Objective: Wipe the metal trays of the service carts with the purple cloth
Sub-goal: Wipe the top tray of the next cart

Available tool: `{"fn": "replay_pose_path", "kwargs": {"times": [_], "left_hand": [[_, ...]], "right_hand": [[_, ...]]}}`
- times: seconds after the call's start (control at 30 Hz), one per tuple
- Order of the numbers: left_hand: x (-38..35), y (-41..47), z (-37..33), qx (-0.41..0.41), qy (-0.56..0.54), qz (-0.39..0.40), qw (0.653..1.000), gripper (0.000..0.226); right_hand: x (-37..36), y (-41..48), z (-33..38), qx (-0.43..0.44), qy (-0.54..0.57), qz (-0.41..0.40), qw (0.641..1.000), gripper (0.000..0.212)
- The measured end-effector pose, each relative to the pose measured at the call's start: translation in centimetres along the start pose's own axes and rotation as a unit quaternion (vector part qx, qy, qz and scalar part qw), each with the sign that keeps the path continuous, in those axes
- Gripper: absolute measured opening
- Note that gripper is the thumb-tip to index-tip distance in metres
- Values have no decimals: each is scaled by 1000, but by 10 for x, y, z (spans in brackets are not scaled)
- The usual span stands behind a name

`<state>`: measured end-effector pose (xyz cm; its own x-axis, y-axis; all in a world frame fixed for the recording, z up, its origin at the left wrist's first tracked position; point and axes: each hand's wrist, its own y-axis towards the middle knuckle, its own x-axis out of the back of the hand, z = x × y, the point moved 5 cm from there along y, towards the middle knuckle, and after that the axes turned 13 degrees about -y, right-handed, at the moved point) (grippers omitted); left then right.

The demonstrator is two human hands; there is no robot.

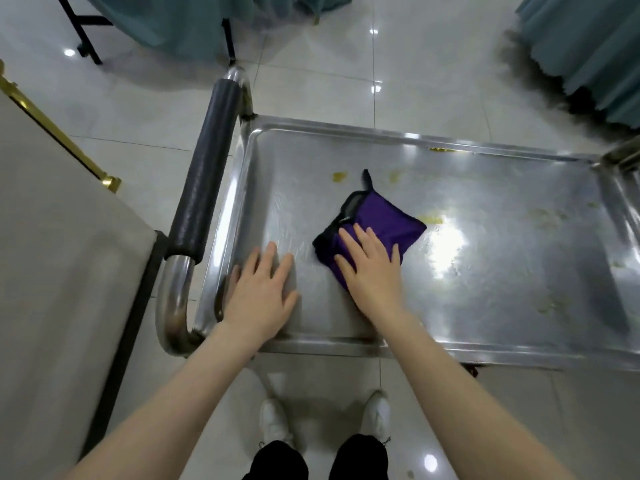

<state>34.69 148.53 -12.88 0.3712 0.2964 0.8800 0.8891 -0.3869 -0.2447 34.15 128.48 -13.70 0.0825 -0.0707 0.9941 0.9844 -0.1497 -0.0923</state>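
Item: purple cloth [381,220], folded, lay on the tray [346,128] under our right hand [372,268], fingers straight, pressing it. Our left hand [263,292] rested flat on bare metal at nine o'clock of the cloth. Yellow smears [431,220] lay toward two o'clock (right hand nearer, we judged).

Bare tray [502,278] right of cloth [384,223]; padded handle [204,188], seemingly raised, along left edge.

One metal tray [485,292], one purple cloth [382,220], two hands [259,292] [375,273].
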Motion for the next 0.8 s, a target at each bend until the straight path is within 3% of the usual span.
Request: {"fn": "replay_pose_path", "kwargs": {"times": [0.1, 0.2, 0.3, 0.47, 0.53, 0.7, 0.8], "left_hand": [[-5, -3, -12, 14, 17, 16, 1000, 70], [-10, -8, -21, 40, 39, 12, 998, 69], [-13, -8, -19, 51, 42, 4, 998, 68], [-16, 0, -17, 56, 42, -5, 998, 68], [-17, 2, -17, 65, 41, -2, 997, 68], [-14, 10, -46, 133, -25, -45, 990, 55], [-22, 27, -86, 77, -33, -52, 995, 58]], "right_hand": [[-5, -93, -8, 16, -4, -28, 999, 49], [-10, -124, -15, 45, -3, 13, 999, 50], [-5, -78, -23, 48, -18, 15, 999, 52], [10, 45, -50, -25, 0, 1, 1000, 50], [11, 53, -56, -18, 5, 4, 1000, 50], [-3, -79, -74, 30, -23, -9, 999, 52], [-8, -140, -92, 65, -13, 4, 998, 52]]}}
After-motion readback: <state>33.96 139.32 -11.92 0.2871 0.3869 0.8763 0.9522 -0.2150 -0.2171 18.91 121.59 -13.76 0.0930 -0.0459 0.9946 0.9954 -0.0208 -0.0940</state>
